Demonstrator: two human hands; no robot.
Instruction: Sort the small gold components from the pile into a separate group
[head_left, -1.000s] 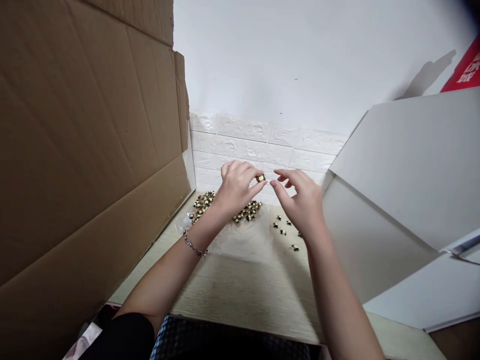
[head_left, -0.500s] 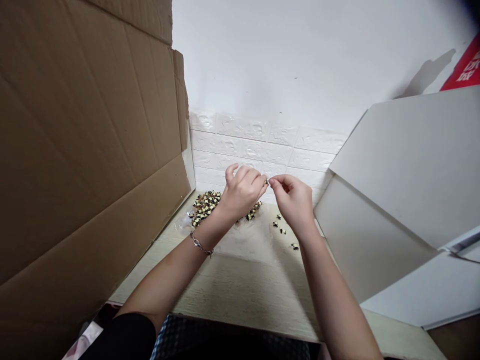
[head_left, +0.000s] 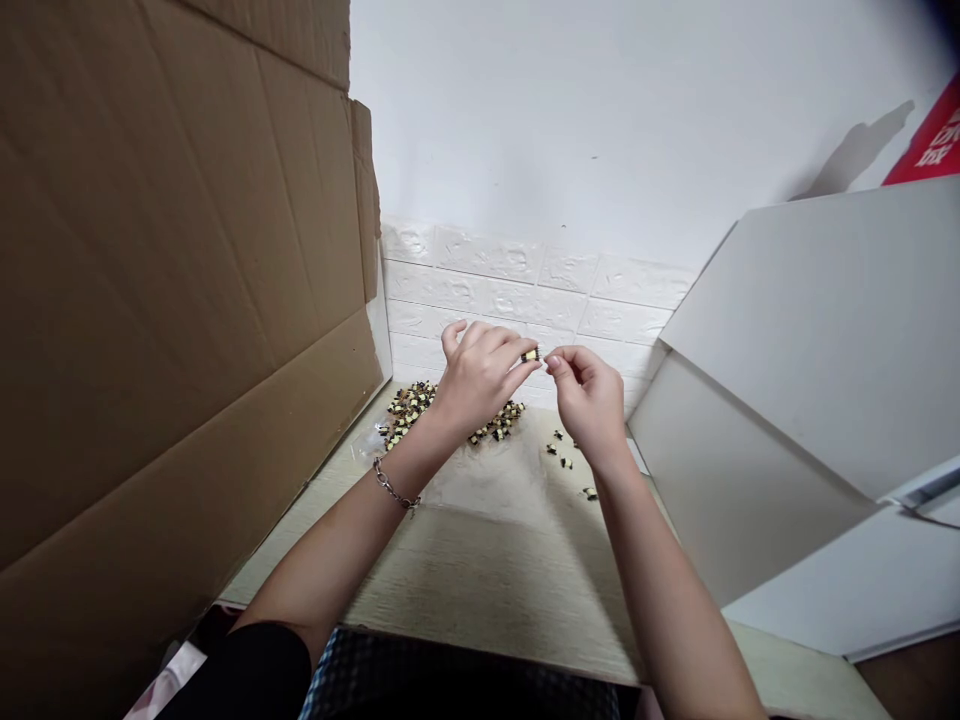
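Observation:
Between the thumb and forefinger of my left hand (head_left: 480, 372) is a small transformer (head_left: 531, 355), black with a yellow wrap and fine pins along its edges. My right hand (head_left: 589, 390) is pinched closed just right of it, fingertips beside the pins; whatever is in that pinch is too small to make out. Behind and below my left wrist lies a heap of similar transformers (head_left: 409, 405), partly hidden by the hand and forearm. Several loose transformers (head_left: 566, 463) lie on the tabletop below my right hand.
A clear plastic bag (head_left: 487, 490) lies flat on the pale wooden table (head_left: 480, 570), by the heap. A tall cardboard sheet (head_left: 187, 300) walls the left side. White panels (head_left: 810, 330) stand on the right, and a white brick-patterned wall (head_left: 487, 265) closes the back.
My left fingers have shifted slightly and spread, so the transformer between them shows more plainly. A small gap has opened between it and my right fingertips.

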